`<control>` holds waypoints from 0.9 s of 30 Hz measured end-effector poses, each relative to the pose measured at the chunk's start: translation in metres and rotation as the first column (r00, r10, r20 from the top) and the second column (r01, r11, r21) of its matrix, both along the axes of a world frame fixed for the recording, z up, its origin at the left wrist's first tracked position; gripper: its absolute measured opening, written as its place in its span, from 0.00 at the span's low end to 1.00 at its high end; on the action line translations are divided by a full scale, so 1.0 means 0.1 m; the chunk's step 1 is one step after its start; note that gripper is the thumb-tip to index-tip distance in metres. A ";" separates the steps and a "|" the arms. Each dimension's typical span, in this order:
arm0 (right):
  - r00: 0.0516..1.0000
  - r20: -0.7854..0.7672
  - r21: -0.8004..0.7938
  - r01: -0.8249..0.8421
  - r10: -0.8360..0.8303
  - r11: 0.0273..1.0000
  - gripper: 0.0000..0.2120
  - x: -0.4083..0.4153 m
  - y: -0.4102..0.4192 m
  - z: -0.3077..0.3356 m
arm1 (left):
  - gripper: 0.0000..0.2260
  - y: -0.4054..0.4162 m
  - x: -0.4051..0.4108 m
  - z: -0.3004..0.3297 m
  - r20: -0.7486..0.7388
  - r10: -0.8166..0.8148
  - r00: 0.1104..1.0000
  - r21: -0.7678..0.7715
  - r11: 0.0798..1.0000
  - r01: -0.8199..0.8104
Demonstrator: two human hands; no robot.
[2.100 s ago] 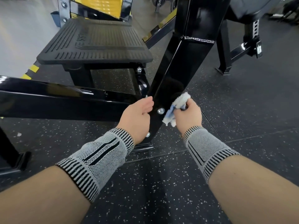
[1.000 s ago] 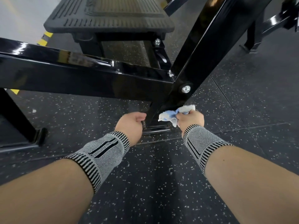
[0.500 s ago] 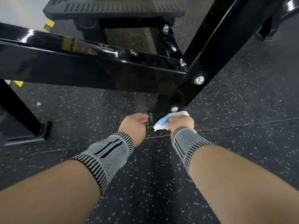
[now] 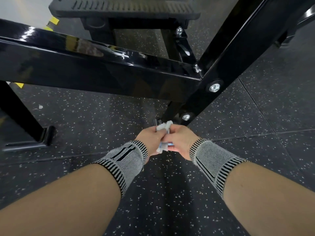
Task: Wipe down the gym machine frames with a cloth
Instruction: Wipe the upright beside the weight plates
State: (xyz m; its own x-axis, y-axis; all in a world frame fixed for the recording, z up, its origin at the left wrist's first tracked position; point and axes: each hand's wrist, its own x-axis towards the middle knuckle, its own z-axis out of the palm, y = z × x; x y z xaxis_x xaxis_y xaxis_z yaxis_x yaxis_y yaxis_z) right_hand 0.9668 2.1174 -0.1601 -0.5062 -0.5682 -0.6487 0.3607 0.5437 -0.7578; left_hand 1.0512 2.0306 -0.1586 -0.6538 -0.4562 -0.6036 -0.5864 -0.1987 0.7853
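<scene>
speckled gym floor; left hand, right hand both gripping cloth below black frame.

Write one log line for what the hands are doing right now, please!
left hand: grips cloth | right hand: grips cloth | cloth: off angled frame post | wipe: paused

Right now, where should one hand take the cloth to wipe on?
Probably the bunched middle of the cloth, coming from the near side. Both the left hand and right hand pinch it there, leaving its white tuft free toward the diagonal frame post.
</scene>
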 end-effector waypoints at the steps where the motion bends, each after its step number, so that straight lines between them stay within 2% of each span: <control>1: 0.999 -0.047 -0.008 -0.001 0.001 1.000 0.11 0.00 0.02 0.02 | 0.06 -0.01 -0.03 -0.02 -0.009 0.054 0.999 0.027 0.998 -0.054; 4: 0.924 -0.341 0.061 0.204 -0.172 0.977 0.11 -0.12 0.15 0.01 | 0.05 -0.12 -0.17 -0.02 -0.025 0.282 0.959 -0.048 0.958 -0.283; 6: 0.865 -0.442 0.075 0.297 -0.235 0.952 0.10 -0.16 0.28 0.04 | 0.08 -0.21 -0.29 0.03 -0.108 0.377 0.920 -0.049 0.922 -0.384; 8: 0.871 -0.425 0.077 0.305 -0.246 0.949 0.09 -0.16 0.39 0.10 | 0.06 -0.18 -0.40 0.07 -0.211 0.258 0.943 -0.105 0.953 -0.284; 10: 0.886 -0.406 0.077 0.277 -0.224 0.958 0.09 -0.16 0.45 0.11 | 0.12 -0.12 -0.46 0.08 -0.195 0.106 0.975 -0.213 0.966 -0.148; 12: 0.890 -0.414 0.077 0.244 -0.191 0.967 0.09 -0.13 0.44 0.12 | 0.16 -0.08 -0.44 0.02 0.016 -0.079 0.997 -0.359 0.930 0.079; 13: 0.890 -0.419 0.078 0.232 -0.180 0.970 0.08 -0.12 0.42 0.14 | 0.16 -0.06 -0.41 -0.02 0.144 -0.162 0.976 -0.410 0.888 0.208; 14: 0.888 -0.427 0.072 0.225 -0.174 0.972 0.08 -0.11 0.40 0.14 | 0.15 -0.04 -0.39 -0.04 0.201 -0.195 0.960 -0.452 0.851 0.267; 15: 0.884 -0.436 0.066 0.216 -0.167 0.974 0.08 -0.10 0.38 0.15 | 0.13 -0.01 -0.39 -0.04 0.168 -0.164 0.972 -0.473 0.852 0.225; 18: 0.880 -0.442 0.030 0.211 -0.177 0.977 0.08 -0.10 0.33 0.20 | 0.12 0.02 -0.48 0.13 -0.137 -0.010 0.990 -0.510 0.858 -0.062; 20: 0.878 -0.433 0.015 0.231 -0.202 0.973 0.09 -0.12 0.33 0.22 | 0.13 0.02 -0.55 0.24 -0.240 -0.003 0.971 -0.539 0.832 -0.131; 22: 0.874 -0.436 0.020 0.247 -0.214 0.969 0.10 -0.12 0.33 0.24 | 0.10 0.01 -0.55 0.21 -0.173 -0.020 0.985 -0.557 0.827 -0.081; 24: 0.871 -0.453 0.043 0.234 -0.189 0.971 0.09 -0.11 0.33 0.25 | 0.12 0.02 -0.51 0.06 0.057 -0.082 0.995 -0.552 0.828 0.100; 25: 0.869 -0.463 0.057 0.222 -0.172 0.973 0.09 -0.09 0.32 0.26 | 0.15 0.03 -0.48 -0.01 0.200 -0.126 0.972 -0.538 0.815 0.217; 26: 0.867 -0.472 0.065 0.214 -0.159 0.975 0.09 -0.09 0.31 0.26 | 0.16 0.03 -0.46 -0.08 0.274 -0.138 0.952 -0.544 0.794 0.271; 27: 0.865 -0.478 0.071 0.208 -0.150 0.976 0.09 -0.08 0.31 0.27 | 0.15 0.04 -0.44 -0.11 0.258 -0.111 0.960 -0.556 0.795 0.241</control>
State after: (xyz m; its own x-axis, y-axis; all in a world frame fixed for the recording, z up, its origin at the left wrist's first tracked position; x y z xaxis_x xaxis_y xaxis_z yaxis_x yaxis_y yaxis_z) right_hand 0.9583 2.1487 -0.1335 -0.8520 -0.3741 -0.3663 0.0800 0.5984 -0.7972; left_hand 1.0068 2.0343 -0.1698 -0.6513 -0.6498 -0.3919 -0.7232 0.3751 0.5799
